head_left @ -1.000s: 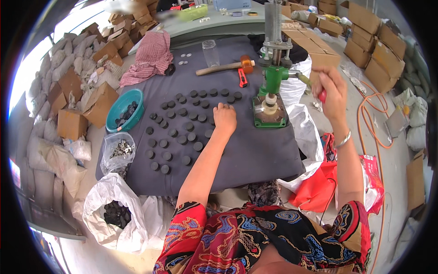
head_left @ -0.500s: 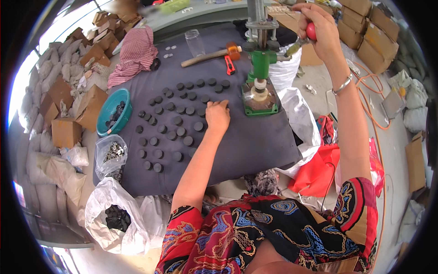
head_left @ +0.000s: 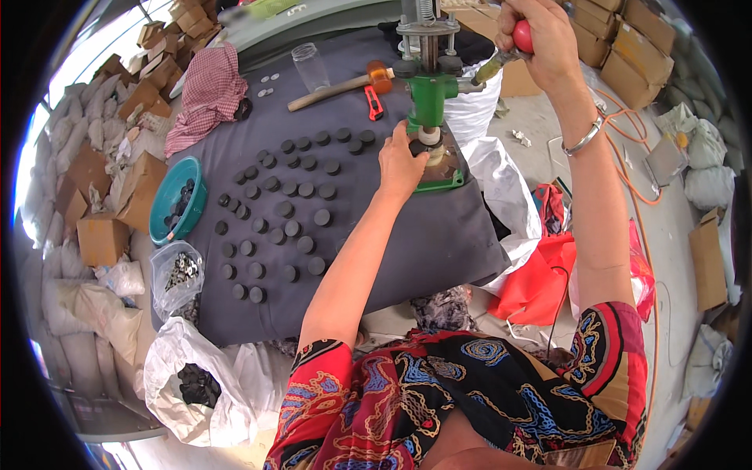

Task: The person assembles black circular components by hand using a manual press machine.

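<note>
My right hand [head_left: 551,55] is raised, its fingers wrapped round the lever of a green hand press [head_left: 429,98]; the lever's red ball knob [head_left: 522,36] shows between them. At the press, my left hand [head_left: 400,166] pinches a small black round cap [head_left: 429,146] on the pale lower die, just under the white punch. The fingers partly hide the cap. To the left of that hand, many similar black caps [head_left: 293,228] lie spread over the dark table cover [head_left: 376,270].
Behind the caps lie an orange-headed mallet [head_left: 333,92], a red cutter knife [head_left: 374,103] and a clear jar [head_left: 311,67]. A teal basin [head_left: 196,205] and a bag of metal parts [head_left: 178,270] line the left edge. White sacks [head_left: 521,196] stand beside the press.
My left hand has moved right, from among the caps to the press, bringing a black cap onto the die. My right hand stays on the raised lever. The view has shifted slightly.
</note>
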The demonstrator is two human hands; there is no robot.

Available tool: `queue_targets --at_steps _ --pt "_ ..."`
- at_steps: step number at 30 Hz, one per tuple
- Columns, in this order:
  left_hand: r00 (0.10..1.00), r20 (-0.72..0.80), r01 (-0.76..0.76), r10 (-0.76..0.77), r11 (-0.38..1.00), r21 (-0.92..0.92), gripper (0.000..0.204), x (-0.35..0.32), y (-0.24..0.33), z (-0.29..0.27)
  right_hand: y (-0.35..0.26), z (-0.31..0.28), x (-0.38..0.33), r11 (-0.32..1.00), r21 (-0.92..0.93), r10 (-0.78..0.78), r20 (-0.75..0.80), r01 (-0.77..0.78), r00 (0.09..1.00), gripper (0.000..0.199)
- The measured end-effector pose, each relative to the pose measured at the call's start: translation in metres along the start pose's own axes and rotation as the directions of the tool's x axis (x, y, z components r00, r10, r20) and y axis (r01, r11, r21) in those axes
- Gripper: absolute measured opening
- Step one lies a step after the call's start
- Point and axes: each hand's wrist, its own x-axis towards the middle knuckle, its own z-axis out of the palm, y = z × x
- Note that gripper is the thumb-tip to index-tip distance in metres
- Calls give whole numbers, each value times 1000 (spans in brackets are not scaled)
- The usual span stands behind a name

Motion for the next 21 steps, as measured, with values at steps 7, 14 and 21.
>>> queue_targets --at_steps 7,14,21 --pt "1000 4 24 -24 994 -110 76 4 -1 18 1 -2 0 999 35 -9 6 9 1000 21" --pt "996 -41 66 -81 957 -284 75 4 -12 32 1 1 -7 1000 -20 -19 -7 19 1000 22" --pt "995 -64 51 -80 927 -371 76 7 -16 30 27 -12 -62 992 -33 -117 61 119 991 23"
